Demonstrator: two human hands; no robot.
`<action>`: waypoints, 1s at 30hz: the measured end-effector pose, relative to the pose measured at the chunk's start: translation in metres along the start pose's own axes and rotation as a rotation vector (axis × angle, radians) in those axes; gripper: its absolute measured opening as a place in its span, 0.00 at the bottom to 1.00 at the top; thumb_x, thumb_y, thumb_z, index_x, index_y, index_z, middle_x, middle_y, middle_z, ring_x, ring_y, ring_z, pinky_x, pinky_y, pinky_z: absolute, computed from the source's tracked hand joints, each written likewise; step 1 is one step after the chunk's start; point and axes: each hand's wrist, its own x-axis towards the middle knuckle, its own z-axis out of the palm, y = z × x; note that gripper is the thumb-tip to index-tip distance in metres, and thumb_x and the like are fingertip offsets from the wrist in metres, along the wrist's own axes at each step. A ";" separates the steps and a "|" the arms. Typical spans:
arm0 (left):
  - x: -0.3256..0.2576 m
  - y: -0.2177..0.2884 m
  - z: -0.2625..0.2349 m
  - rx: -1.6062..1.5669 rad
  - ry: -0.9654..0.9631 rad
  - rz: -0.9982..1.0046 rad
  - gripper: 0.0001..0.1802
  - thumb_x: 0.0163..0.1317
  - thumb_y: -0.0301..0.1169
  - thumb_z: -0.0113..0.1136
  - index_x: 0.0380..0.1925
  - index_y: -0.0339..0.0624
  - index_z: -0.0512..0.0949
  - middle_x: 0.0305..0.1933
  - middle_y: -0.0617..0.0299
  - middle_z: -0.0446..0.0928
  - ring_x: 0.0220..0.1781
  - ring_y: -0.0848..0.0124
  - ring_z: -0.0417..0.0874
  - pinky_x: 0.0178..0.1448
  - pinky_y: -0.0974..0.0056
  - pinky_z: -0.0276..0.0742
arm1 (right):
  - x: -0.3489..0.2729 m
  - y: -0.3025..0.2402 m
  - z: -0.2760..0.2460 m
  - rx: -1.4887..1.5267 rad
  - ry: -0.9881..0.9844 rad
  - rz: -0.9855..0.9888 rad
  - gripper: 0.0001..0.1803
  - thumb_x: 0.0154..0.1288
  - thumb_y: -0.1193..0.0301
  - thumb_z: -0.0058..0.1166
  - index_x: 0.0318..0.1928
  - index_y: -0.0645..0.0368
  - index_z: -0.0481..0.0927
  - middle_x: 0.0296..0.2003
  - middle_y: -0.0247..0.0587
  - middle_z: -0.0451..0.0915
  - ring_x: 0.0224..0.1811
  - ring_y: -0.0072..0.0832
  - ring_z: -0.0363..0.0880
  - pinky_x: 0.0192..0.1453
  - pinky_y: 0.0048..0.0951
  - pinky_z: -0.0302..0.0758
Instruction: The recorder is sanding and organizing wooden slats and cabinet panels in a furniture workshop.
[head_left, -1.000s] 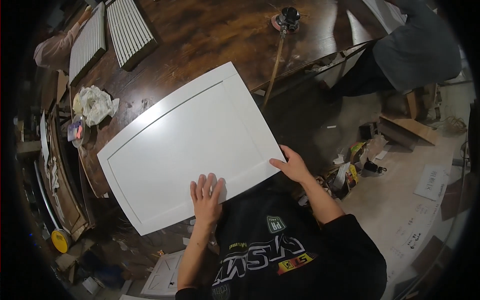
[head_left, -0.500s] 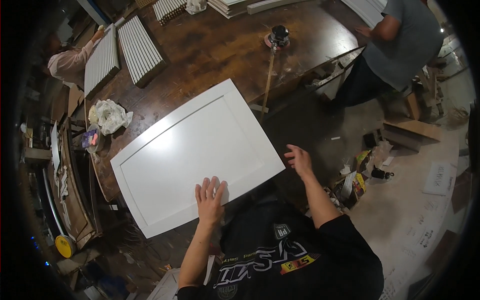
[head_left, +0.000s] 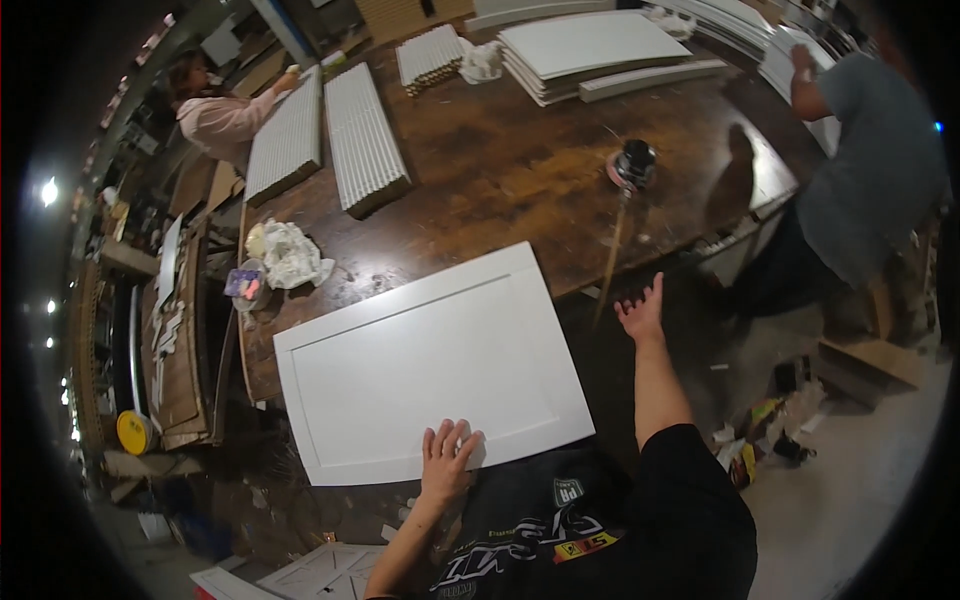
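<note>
A white recessed-panel cabinet door lies at the near edge of the dark wooden table, its near side close to my body. My left hand rests on the door's near border, fingers spread on its face and gripping nothing. Beyond the door's right edge, my right hand is held out over the gap beside the table, fingers apart and holding nothing. Farther off on the tabletop stands a round black power sander with a pinkish base. A tan hose trails from it over the table edge.
Stacks of white slats and white panels occupy the far tabletop. Crumpled white plastic and a small tub sit at left. One co-worker is at far left, another at right. Debris litters the right floor.
My right hand has reached forward and away from the door's right corner, toward the sander's side. The left hand stays on the door. The view has tilted up, showing more of the far table.
</note>
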 end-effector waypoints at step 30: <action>-0.023 -0.008 0.060 0.011 0.095 -0.183 0.40 0.66 0.24 0.51 0.77 0.71 0.60 0.85 0.66 0.53 0.85 0.62 0.55 0.84 0.40 0.52 | -0.092 0.104 0.049 -0.689 -0.808 0.326 0.39 0.80 0.45 0.44 0.72 0.66 0.66 0.68 0.49 0.74 0.67 0.44 0.76 0.72 0.43 0.72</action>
